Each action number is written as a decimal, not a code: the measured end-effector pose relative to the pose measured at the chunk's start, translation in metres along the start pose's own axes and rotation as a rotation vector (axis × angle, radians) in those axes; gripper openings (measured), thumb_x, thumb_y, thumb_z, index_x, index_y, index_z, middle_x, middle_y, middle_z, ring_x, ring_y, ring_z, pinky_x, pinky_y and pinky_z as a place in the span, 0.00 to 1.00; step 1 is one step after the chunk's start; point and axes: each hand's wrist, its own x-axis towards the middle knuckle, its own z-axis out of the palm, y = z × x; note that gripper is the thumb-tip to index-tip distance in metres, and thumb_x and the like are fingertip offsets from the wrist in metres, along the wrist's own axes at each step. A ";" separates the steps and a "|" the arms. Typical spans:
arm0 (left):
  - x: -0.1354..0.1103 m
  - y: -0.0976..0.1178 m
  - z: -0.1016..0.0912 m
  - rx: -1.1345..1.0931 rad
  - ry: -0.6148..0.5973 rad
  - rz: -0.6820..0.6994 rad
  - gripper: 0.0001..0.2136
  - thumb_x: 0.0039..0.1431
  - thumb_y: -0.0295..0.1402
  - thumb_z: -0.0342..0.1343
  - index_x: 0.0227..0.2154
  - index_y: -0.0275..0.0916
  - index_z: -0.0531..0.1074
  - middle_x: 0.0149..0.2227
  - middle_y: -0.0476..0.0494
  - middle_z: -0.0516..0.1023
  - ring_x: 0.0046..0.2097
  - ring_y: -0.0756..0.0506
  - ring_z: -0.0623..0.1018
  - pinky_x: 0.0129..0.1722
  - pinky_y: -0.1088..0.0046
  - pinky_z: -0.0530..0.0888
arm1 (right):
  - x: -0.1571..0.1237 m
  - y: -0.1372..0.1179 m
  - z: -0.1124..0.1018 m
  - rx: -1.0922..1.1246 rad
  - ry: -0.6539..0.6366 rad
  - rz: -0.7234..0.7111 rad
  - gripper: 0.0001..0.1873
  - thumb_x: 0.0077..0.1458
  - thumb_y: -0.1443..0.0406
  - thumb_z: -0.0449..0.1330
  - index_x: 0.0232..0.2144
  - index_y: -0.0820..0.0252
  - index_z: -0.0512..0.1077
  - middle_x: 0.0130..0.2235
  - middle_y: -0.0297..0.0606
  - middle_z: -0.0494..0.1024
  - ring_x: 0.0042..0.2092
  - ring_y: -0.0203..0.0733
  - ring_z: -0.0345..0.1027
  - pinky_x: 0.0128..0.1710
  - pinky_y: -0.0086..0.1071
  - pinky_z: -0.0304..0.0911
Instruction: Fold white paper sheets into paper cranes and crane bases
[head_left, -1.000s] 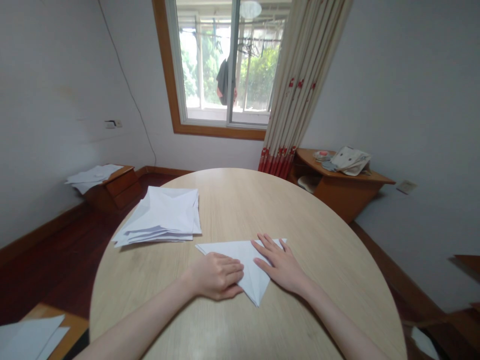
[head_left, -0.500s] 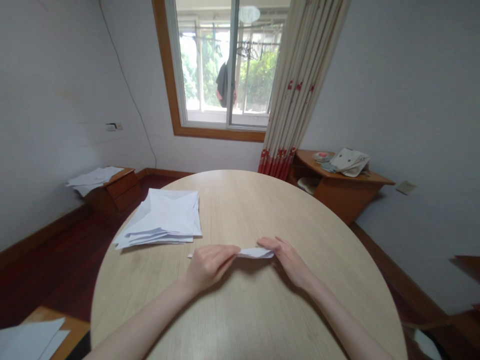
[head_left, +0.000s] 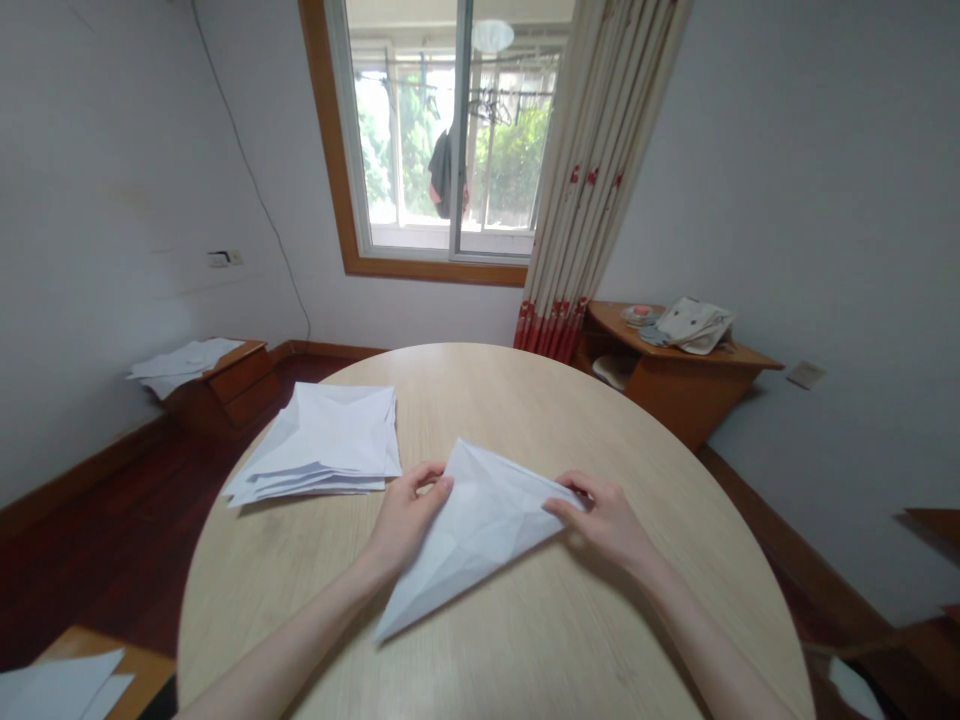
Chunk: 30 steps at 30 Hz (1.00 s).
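A folded sheet of white paper point(head_left: 480, 520), roughly a triangle with creases across its face, is between my hands above the round wooden table point(head_left: 570, 640). My left hand point(head_left: 409, 515) is closed on its left edge, thumb on top and the other fingers partly hidden. At the right corner, my right hand point(head_left: 600, 515) pinches the paper between thumb and fingers. One point of the sheet reaches down toward me on the left, another points away. Left of it lies a stack of creased white paper point(head_left: 341, 425).
A small drawer cabinet point(head_left: 240, 375) with papers on top stands at the left wall. A corner desk point(head_left: 690, 375) holding a cloth bag point(head_left: 696, 325) is at the right. More white sheets point(head_left: 60, 680) lie on a wooden surface at the lower left.
The paper, earlier a narrow strip seen nearly edge-on between my hands, now shows a broad triangular face. Both hands have turned with it, the right hand moving slightly right.
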 end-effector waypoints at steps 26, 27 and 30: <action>0.004 -0.029 0.011 -0.301 -0.172 -0.207 0.24 0.40 0.50 0.67 0.28 0.40 0.61 0.17 0.50 0.75 0.16 0.48 0.75 0.15 0.78 0.69 | -0.001 0.002 0.024 0.901 -0.123 0.395 0.25 0.35 0.47 0.71 0.27 0.61 0.75 0.27 0.40 0.79 0.30 0.42 0.72 0.30 0.33 0.67; 0.003 -0.031 0.011 -0.306 -0.183 -0.218 0.24 0.41 0.50 0.67 0.27 0.39 0.61 0.17 0.50 0.76 0.17 0.48 0.75 0.15 0.78 0.70 | -0.003 -0.001 0.028 0.883 -0.161 0.400 0.25 0.35 0.50 0.72 0.30 0.62 0.76 0.31 0.42 0.80 0.33 0.46 0.74 0.34 0.35 0.68; 0.003 -0.033 0.012 -0.312 -0.194 -0.242 0.23 0.41 0.48 0.68 0.26 0.38 0.62 0.18 0.47 0.77 0.17 0.48 0.76 0.16 0.77 0.71 | -0.007 -0.007 0.037 0.856 -0.215 0.423 0.25 0.35 0.54 0.72 0.35 0.64 0.77 0.38 0.48 0.82 0.40 0.53 0.75 0.42 0.42 0.68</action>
